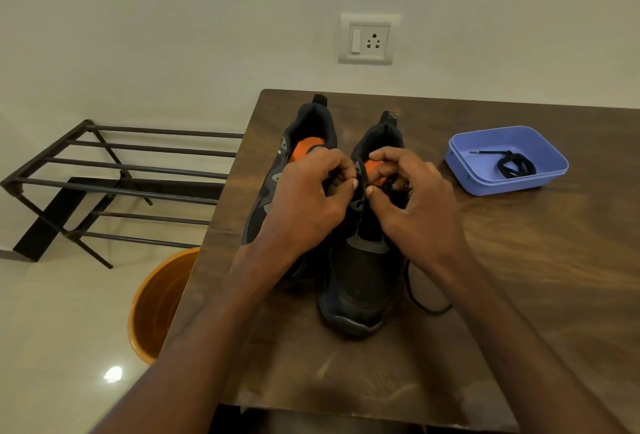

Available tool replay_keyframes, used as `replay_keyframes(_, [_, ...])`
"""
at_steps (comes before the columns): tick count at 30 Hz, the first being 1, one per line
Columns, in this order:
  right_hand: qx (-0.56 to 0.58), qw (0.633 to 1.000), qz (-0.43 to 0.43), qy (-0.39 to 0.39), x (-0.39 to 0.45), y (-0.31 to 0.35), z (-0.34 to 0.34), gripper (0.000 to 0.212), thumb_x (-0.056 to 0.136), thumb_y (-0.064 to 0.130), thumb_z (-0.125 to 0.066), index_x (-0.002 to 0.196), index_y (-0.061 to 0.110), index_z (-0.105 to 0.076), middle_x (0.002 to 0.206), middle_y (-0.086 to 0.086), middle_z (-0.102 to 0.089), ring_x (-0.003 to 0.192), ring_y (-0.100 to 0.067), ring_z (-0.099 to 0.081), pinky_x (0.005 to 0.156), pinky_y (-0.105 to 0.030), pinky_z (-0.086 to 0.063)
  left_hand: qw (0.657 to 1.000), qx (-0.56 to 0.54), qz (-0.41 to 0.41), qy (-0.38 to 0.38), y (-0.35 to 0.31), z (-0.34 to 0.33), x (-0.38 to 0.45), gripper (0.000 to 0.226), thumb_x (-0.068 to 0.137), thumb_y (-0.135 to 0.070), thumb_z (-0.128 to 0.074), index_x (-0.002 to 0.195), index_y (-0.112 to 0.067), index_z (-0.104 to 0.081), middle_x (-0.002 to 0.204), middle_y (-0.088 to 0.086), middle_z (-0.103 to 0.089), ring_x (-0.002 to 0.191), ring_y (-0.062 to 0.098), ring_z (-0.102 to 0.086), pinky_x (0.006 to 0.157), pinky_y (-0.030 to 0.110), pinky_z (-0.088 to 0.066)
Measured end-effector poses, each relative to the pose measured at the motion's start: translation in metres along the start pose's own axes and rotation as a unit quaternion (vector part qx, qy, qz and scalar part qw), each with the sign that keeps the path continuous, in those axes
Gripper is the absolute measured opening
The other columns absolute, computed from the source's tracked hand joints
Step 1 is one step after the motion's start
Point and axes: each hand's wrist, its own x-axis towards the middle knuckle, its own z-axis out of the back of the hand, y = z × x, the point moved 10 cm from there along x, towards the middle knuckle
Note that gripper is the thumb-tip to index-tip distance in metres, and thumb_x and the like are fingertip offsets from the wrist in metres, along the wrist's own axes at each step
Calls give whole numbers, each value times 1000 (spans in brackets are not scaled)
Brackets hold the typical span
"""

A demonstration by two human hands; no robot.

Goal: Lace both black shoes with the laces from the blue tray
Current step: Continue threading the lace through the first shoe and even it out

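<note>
Your left hand (304, 201) and right hand (412, 198) pinch at the eyelets of the right shoe (363, 281), hiding its throat; what the fingers grip is hard to make out. A lace (424, 302) trails beside it. The left shoe (273, 187) is half covered. Another lace (516, 165) lies in the blue tray (464, 170).

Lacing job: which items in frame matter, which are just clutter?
In play: left hand and right hand, both working at the right shoe; left shoe; loose lace trailing beside the right shoe; spare lace in the blue tray.

Lying about: metal rack, orange bucket, wall socket.
</note>
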Motion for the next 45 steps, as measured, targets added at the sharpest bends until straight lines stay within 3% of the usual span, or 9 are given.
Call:
replay_keyframes(7, [-46, 997, -7, 64, 1, -16, -11, 70, 81, 55, -80, 140, 31, -53, 138, 10, -57, 129, -9, -49, 104, -42, -49, 954, -268, 78, -112, 3, 34, 7, 8, 109, -9, -46, 112, -4, -51, 87, 4, -71, 83, 32, -71, 66, 30, -55])
replay_keyframes(12, [-41, 997, 0, 70, 2, -17, -12, 74, 78, 62, -75, 141, 30, -54, 136, 13, -59, 121, 2, -49, 102, -26, -47, 999, 19, 45, 12, 6, -1, 4, 19, 97, -21, -70, 115, -20, -62, 98, -7, -66, 92, 5, -64, 78, 18, -52])
replay_keyframes(19, [-28, 996, -10, 78, 0, -20, -15, 86, 70, 75, -68, 143, 32, -51, 138, 13, -56, 122, 0, -49, 102, -26, -46, 996, 73, 42, 39, 7, -6, 2, 7, 98, -19, -68, 92, -15, -67, 84, -6, -65, 79, 7, -61, 75, 35, -55])
replay_keyframes(22, [-21, 996, -13, 81, 0, -19, -14, 83, 71, 71, -73, 142, 32, -52, 135, 14, -57, 121, -1, -52, 102, -32, -50, 995, -86, 50, -9, -2, 8, 5, 6, 102, -10, -60, 97, -9, -62, 95, 2, -69, 87, 12, -66, 78, 31, -56])
replay_keyframes(26, [-16, 995, -21, 91, 0, -20, -14, 83, 73, 67, -77, 144, 32, -49, 138, 14, -55, 124, -5, -52, 104, -37, -50, 884, -437, 118, -120, 12, 35, 8, 12, 111, -14, -42, 104, -13, -51, 88, 6, -67, 81, 28, -70, 57, 25, -48])
replay_keyframes(31, [-2, 996, -19, 91, 0, -18, -16, 78, 75, 55, -82, 143, 31, -51, 138, 14, -55, 124, -3, -52, 104, -35, -50, 991, -85, 99, -38, 20, 16, 3, 19, 99, -19, -68, 117, -17, -59, 84, -3, -64, 70, 4, -62, 67, 20, -51])
replay_keyframes(36, [-1, 996, -20, 89, 0, -19, -16, 77, 75, 51, -84, 142, 30, -52, 139, 13, -56, 125, -3, -52, 105, -31, -48, 994, 98, 31, 44, 9, -3, 5, 2, 94, -17, -71, 93, -17, -71, 91, -3, -65, 86, 8, -53, 76, 29, -48])
replay_keyframes(42, [2, 994, -29, 106, -1, -22, -16, 82, 75, 57, -81, 146, 31, -48, 141, 13, -54, 127, -5, -51, 105, -34, -49, 953, -265, 73, -129, 12, 43, 10, 19, 111, -12, -42, 106, -11, -60, 106, 10, -73, 99, 27, -70, 75, 35, -52])
replay_keyframes(45, [4, 994, -23, 104, -1, -19, -17, 83, 72, 67, -72, 143, 32, -49, 138, 15, -55, 125, -3, -52, 104, -37, -51, 950, -277, 117, -80, 19, 30, 8, 16, 111, -20, -44, 109, -8, -54, 91, 12, -67, 86, 29, -69, 69, 27, -52])
